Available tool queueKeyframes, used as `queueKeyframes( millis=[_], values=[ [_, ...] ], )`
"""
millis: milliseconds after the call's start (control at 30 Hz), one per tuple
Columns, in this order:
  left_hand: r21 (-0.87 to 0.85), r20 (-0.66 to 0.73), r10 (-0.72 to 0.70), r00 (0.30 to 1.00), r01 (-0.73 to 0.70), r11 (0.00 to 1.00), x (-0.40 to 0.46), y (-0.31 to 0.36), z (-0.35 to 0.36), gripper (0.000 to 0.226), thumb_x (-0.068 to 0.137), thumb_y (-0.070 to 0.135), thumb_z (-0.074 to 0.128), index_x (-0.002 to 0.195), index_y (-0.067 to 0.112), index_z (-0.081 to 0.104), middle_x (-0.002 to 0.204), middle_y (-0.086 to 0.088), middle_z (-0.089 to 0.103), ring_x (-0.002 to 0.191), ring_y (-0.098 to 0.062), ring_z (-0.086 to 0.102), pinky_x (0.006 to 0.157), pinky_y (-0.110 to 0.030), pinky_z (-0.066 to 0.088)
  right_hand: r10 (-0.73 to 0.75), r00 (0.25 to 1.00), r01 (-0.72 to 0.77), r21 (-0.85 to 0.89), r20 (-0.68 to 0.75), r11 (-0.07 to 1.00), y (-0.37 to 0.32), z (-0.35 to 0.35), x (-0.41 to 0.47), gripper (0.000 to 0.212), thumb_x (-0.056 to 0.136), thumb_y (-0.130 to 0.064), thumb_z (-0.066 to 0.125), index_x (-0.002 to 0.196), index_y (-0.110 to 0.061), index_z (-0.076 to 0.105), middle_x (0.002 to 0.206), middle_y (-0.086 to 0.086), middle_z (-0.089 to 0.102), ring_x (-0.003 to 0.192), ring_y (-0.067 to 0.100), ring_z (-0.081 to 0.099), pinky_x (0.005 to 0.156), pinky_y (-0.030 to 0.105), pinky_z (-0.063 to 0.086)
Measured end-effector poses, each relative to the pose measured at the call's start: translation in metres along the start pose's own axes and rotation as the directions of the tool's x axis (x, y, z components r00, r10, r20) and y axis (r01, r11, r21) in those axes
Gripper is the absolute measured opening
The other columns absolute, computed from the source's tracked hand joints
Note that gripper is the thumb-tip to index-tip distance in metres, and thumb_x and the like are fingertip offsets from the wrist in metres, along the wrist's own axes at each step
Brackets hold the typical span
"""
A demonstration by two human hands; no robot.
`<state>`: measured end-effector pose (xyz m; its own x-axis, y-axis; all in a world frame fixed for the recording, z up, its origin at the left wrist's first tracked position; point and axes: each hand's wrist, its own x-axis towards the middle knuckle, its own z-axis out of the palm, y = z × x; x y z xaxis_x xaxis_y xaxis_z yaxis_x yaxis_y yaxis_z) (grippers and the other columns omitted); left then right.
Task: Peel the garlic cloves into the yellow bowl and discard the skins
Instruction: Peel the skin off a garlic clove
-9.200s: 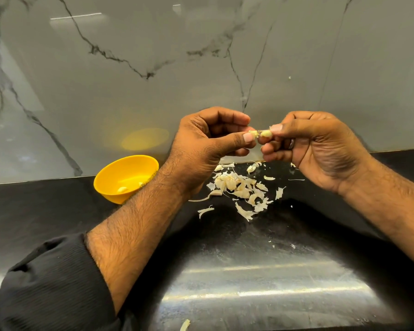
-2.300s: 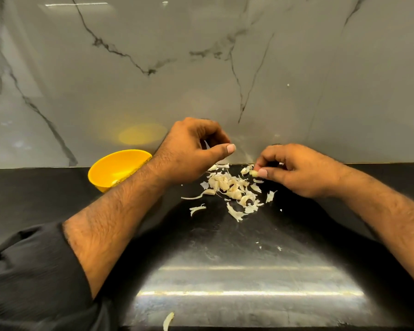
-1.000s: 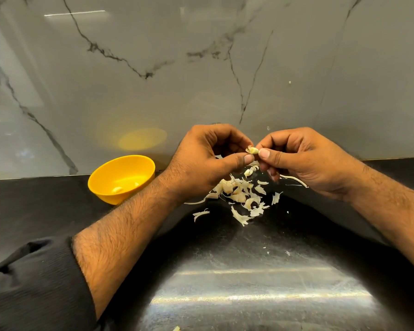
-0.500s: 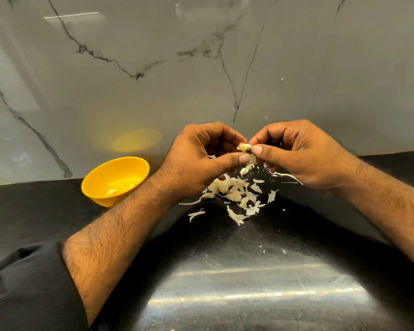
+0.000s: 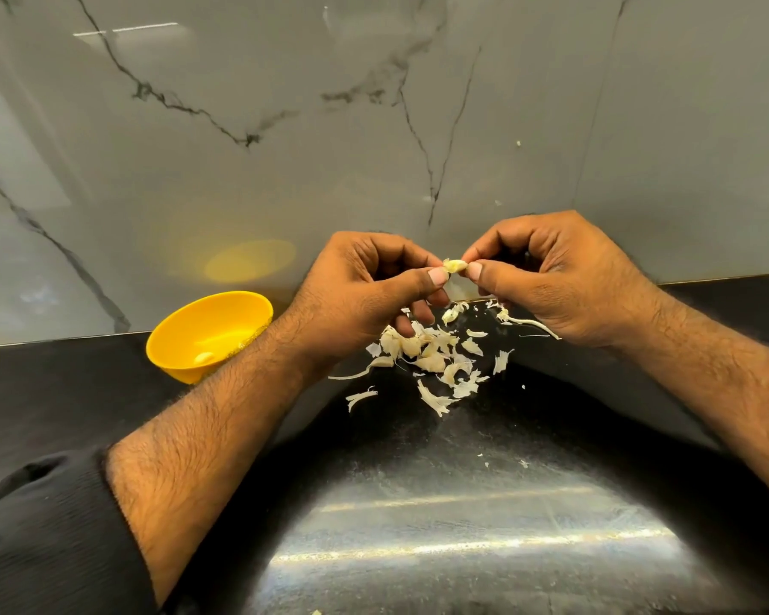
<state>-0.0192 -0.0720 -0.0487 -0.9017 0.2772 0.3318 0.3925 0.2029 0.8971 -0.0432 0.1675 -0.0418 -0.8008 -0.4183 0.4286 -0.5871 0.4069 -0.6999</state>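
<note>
Both your hands — left hand (image 5: 365, 299), right hand (image 5: 564, 281) — pinch one garlic clove (image 5: 455, 265) above the desk (image 5: 418, 481). It's small, firm, likely slippery — grip its ends, lift the papery skin.

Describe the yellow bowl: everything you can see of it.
The yellow bowl is small, round and looks like glossy plastic. It sits tilted on the black counter against the grey marbled wall, its opening facing the camera. One pale peeled clove lies inside. The left forearm hides its near right edge; neither hand touches it.
</note>
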Motion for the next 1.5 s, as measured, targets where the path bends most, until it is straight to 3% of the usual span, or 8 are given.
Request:
queueKeyframes(
  millis=[267, 400, 567, 867, 1067, 1133, 1333, 1500],
  values=[
    [-0.033, 0.021, -0.047, 0.999, 0.047, 0.998, 0.0002, -0.0008, 0.0026, 0.013, 0.103, 0.005, 0.066, 0.107, -0.003, 0.075, 0.090, -0.022, 0.077, 0.070, -0.026, 0.070, 0.057, -0.030, 0.058, -0.050, 0.998, 0.051, -0.029, 0.029, 0.998, 0.0001, 0.0006, -0.0002, 0.008, 0.098, -0.027, 0.073, 0.098, -0.025, 0.080, 0.077, 0.000, 0.073, 0.069, 0.018, 0.065, 0.064, 0.030, 0.055],
    [-0.073, 0.025, -0.079, 0.997, 0.080, 0.994, -0.0001, -0.0003, 0.0042, 0.012, 0.103, 0.003, 0.064, 0.103, -0.002, 0.074, 0.086, -0.020, 0.076, 0.066, -0.023, 0.068, 0.055, -0.028, 0.056, -0.053, 0.998, 0.054, -0.018, 0.040, 0.998, 0.0005, 0.0018, -0.0003, 0.008, 0.098, -0.026, 0.073, 0.098, -0.024, 0.081, 0.076, -0.002, 0.072, 0.066, 0.010, 0.061, 0.063, 0.026, 0.052],
    [-0.126, 0.062, -0.103, 0.993, 0.110, 0.986, -0.0005, 0.0018, 0.0020, 0.016, 0.101, 0.003, 0.064, 0.114, -0.003, 0.072, 0.099, -0.021, 0.076, 0.073, -0.025, 0.068, 0.059, -0.033, 0.058, -0.031, 0.999, 0.031, -0.015, -0.010, 0.999, 0.0017, 0.0000, 0.0000, 0.008, 0.097, -0.026, 0.073, 0.098, -0.025, 0.081, 0.079, 0.001, 0.075, 0.072, 0.024, 0.068, 0.067, 0.038, 0.058],
    [-0.048, 0.009, -0.097, 0.995, 0.097, 0.994, -0.0003, 0.0015, 0.0036, 0.012, 0.102, 0.004, 0.066, 0.107, -0.004, 0.072, 0.087, -0.018, 0.076, 0.066, -0.023, 0.068, 0.053, -0.028, 0.056, -0.045, 0.999, 0.044, -0.082, -0.007, 0.996, 0.0008, 0.0020, -0.0013, 0.009, 0.098, -0.029, 0.072, 0.098, -0.026, 0.080, 0.078, -0.004, 0.074, 0.070, 0.013, 0.067, 0.064, 0.027, 0.057],
    [-0.036, -0.012, -0.093, 0.996, 0.093, 0.995, 0.0007, 0.0010, 0.0071, 0.010, 0.103, 0.003, 0.063, 0.098, -0.001, 0.070, 0.073, -0.010, 0.068, 0.055, -0.018, 0.059, 0.048, -0.027, 0.052, 0.050, 0.998, -0.056, 0.247, 0.032, 0.967, 0.0001, 0.0071, -0.0006, 0.009, 0.096, -0.013, 0.073, 0.097, -0.013, 0.082, 0.079, 0.011, 0.074, 0.068, 0.020, 0.064, 0.065, 0.029, 0.057],
    [-0.049, -0.016, -0.096, 0.995, 0.095, 0.994, 0.0004, 0.0018, 0.0070, 0.010, 0.103, 0.004, 0.063, 0.098, -0.001, 0.070, 0.072, -0.008, 0.067, 0.054, -0.017, 0.057, 0.048, -0.028, 0.051, 0.073, 0.996, -0.082, 0.283, 0.042, 0.956, 0.0008, 0.0077, -0.0009, 0.009, 0.095, -0.013, 0.074, 0.099, -0.012, 0.082, 0.080, 0.012, 0.075, 0.068, 0.020, 0.065, 0.066, 0.029, 0.058],
    [-0.148, 0.023, -0.117, 0.993, 0.119, 0.982, -0.0022, 0.0079, 0.0035, 0.015, 0.102, 0.002, 0.060, 0.107, -0.007, 0.071, 0.086, -0.019, 0.072, 0.063, -0.021, 0.061, 0.051, -0.029, 0.052, 0.071, 0.996, -0.063, 0.137, -0.057, 0.989, 0.0007, 0.0067, -0.0002, 0.007, 0.095, -0.020, 0.076, 0.097, -0.018, 0.082, 0.076, 0.005, 0.076, 0.066, 0.016, 0.069, 0.068, 0.034, 0.061],
    [-0.126, 0.005, -0.126, 0.992, 0.126, 0.984, -0.0016, 0.0058, 0.0046, 0.016, 0.101, 0.007, 0.066, 0.105, -0.007, 0.072, 0.083, -0.017, 0.074, 0.060, -0.020, 0.062, 0.049, -0.027, 0.052, 0.009, 0.997, -0.010, -0.008, -0.081, 1.000, -0.0019, 0.0059, -0.0016, 0.008, 0.096, -0.025, 0.074, 0.095, -0.023, 0.081, 0.075, -0.003, 0.075, 0.068, 0.016, 0.070, 0.065, 0.027, 0.059]
  ],
)
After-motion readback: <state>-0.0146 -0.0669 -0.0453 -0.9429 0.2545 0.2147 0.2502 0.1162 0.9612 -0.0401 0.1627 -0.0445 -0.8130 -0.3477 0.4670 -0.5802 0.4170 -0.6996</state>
